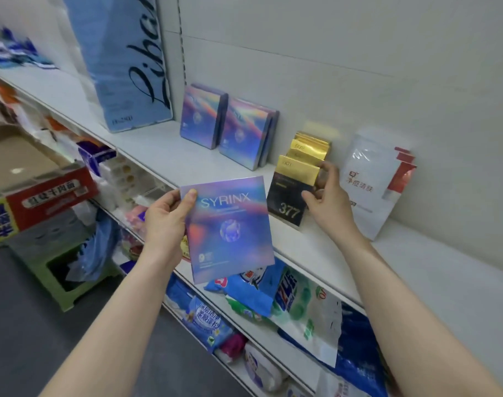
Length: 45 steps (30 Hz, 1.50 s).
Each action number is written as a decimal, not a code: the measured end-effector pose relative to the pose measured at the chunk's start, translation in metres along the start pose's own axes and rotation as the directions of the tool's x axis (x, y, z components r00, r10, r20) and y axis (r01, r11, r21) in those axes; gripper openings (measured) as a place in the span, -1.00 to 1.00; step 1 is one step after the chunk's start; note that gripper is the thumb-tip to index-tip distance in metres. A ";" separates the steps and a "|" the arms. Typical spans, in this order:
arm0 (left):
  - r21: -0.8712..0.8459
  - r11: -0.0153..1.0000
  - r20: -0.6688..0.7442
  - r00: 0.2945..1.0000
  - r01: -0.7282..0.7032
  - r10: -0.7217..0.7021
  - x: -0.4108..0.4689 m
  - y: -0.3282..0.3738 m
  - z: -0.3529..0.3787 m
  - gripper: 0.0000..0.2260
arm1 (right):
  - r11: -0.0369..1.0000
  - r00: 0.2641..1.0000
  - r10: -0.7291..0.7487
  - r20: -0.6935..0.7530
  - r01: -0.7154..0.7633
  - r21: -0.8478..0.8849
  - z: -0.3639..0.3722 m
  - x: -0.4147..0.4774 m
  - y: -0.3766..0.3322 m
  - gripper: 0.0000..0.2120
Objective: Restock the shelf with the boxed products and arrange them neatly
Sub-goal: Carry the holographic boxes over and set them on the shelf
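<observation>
One tall blue pack (130,67), its script beginning "Liber", stands leftmost on the shelf (158,150), then two rows of iridescent boxes (200,117) at its back. Off the front edge the left hand (164,222) pinches a "SYRINX" box (230,233); the right hand (327,196) grips a black-and-gold box (287,202) marked "377", beside white pouches (367,184).

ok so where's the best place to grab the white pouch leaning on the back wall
Probably pinch the white pouch by its top edge, coming from above and in front. It leans on the rear panel with its foot on the shelf, so the back is shut off, and the black and gold box in the right hand crowds its left side.
</observation>
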<state>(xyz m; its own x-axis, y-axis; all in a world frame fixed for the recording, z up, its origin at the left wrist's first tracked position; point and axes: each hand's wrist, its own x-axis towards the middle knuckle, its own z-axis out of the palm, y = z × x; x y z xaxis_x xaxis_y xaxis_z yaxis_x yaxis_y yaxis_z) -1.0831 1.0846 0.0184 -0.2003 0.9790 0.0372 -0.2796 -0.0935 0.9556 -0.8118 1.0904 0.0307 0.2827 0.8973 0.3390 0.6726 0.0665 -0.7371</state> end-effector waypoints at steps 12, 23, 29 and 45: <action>-0.002 0.993 0.195 0.974 0.116 -0.113 0.056 -0.005 -0.005 -0.87 | 0.894 0.985 -0.003 -0.172 -0.075 -0.441 0.035 0.043 -0.006 -0.42; 0.004 0.982 0.353 0.919 0.186 -0.176 0.081 -0.016 -0.013 -0.89 | 0.991 0.991 0.131 0.034 -0.130 -0.033 0.050 0.005 -0.057 -0.76; -0.023 0.989 0.399 0.908 0.149 -0.127 0.106 -0.007 -0.024 -0.87 | 0.955 0.956 0.096 0.276 -0.166 0.244 0.077 0.009 -0.083 -0.83; 0.676 0.620 0.556 0.827 -0.397 -0.077 0.235 -0.038 -0.011 -0.51 | 0.989 0.996 -0.038 -0.080 0.026 -0.143 0.125 0.159 -0.099 -0.80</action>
<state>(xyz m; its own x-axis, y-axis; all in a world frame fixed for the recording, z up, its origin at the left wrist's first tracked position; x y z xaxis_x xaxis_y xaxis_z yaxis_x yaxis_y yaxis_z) -1.1298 1.3167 -0.0125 0.3781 0.9180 0.1198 0.5413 -0.3242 0.7758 -0.9193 1.2812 0.0843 0.3111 0.8564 0.4120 0.7706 0.0265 -0.6368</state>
